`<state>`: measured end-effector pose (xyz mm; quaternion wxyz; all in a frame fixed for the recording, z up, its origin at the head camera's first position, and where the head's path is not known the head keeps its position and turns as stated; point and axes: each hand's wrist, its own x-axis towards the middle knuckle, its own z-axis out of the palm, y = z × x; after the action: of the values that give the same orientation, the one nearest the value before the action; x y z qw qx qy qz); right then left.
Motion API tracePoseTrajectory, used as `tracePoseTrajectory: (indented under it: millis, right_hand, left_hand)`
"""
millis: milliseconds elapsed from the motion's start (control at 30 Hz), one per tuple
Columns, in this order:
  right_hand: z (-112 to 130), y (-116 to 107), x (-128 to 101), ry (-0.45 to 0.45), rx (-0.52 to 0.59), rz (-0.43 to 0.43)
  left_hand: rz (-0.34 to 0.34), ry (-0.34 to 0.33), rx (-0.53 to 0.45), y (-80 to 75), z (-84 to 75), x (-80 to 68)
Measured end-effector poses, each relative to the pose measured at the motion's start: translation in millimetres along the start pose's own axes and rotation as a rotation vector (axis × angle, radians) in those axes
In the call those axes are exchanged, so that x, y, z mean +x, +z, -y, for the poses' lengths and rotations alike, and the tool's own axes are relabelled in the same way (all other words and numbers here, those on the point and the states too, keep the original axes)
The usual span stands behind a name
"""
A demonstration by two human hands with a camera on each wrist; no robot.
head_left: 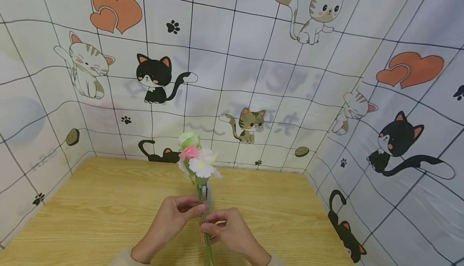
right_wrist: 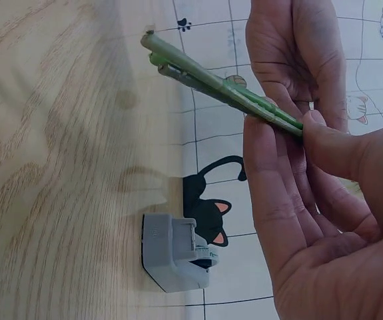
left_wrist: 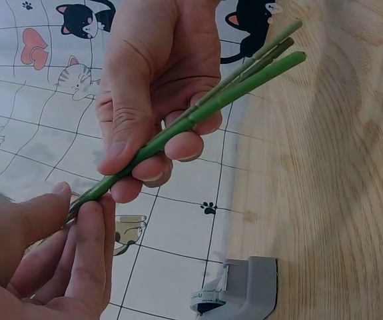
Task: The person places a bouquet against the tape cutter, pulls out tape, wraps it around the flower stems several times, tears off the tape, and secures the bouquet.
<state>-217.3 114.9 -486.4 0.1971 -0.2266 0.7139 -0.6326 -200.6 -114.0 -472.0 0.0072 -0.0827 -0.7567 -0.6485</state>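
Note:
Both hands hold a small bunch of artificial flowers above the table. White, pink and pale green blooms crown it at the far end. My left hand pinches the green stems between thumb and fingers, on the bloom side. Closer to the cut ends, my right hand pinches the same stems, its thumb pressed on them. Three stem ends stick out past the right hand, slightly fanned. A grey tape dispenser stands on the table beyond the hands, partly hidden in the head view.
The wood-grain tabletop lies under the hands. A white grid-patterned cloth with printed cats, hearts and paws encloses the back and both sides.

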Motion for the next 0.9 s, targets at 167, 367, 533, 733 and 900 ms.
tracePoseTrajectory:
  millis: [167,367,533,733,900]
  right_hand:
    - [1.6,1.9,0.5,0.044,-0.029,-0.06]
    - [3.0,6.6,0.4,0.067,-0.045,-0.104]
    - [1.6,6.8,0.3,0.07,-0.059,-0.105]
    - [-0.2,5.1,0.5,0.071,-0.063,-0.099]
    - [-2.1,4.0,0.1,0.069,-0.067,-0.098]
  left_hand:
    - [-0.027,-0.008,0.027,1.3,0.4,-0.2]
    - [-0.016,0.027,0.06,1.3,0.7,-0.5]
    - [0.01,0.065,0.078,1.4,1.2,-0.3]
    - [0.022,0.083,0.093,2.3,1.9,0.5]
    - [0.039,0.063,0.066,4.0,4.6,2.1]
